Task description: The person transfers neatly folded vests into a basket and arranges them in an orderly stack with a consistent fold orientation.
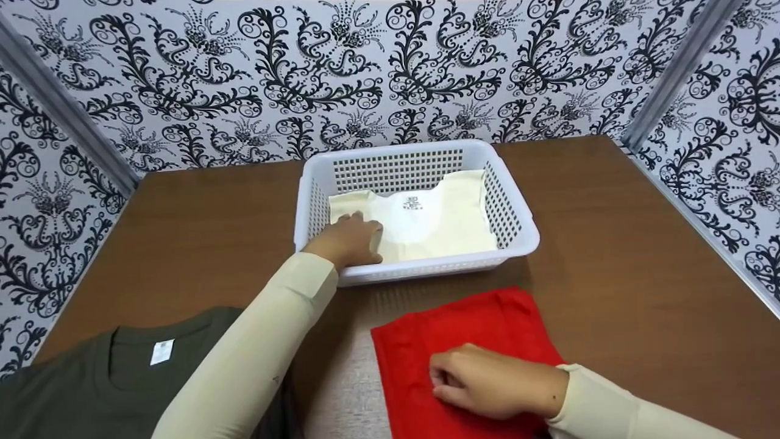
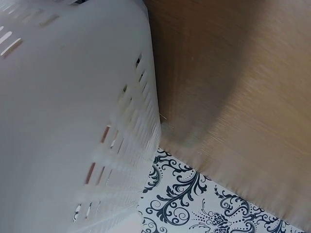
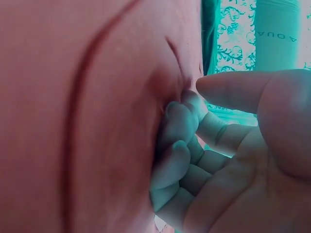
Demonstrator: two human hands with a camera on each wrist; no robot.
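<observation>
A cream T-shirt (image 1: pixel 454 213) lies in a white perforated basket (image 1: pixel 420 266), its printed neck label showing. My left hand (image 1: pixel 350 239) reaches over the basket's near left corner, fingers spread on the shirt's left part; some fingertips are hidden. The left wrist view shows the basket's outer side (image 2: pixel 73 97) but not the hand. Nearer me, a folded red garment (image 1: pixel 451 326) lies on the table. On it rests my right hand (image 1: pixel 487 381), fingers loosely curled. In the right wrist view those fingers (image 3: pixel 177 126) touch the creased fabric, with the thumb extended beside them.
A dark olive T-shirt (image 1: pixel 67 390) with a white neck label is spread at the near left, partly under my left sleeve. The brown table (image 1: pixel 615 256) is bounded by patterned walls (image 1: pixel 341 73). The basket stands near the back wall.
</observation>
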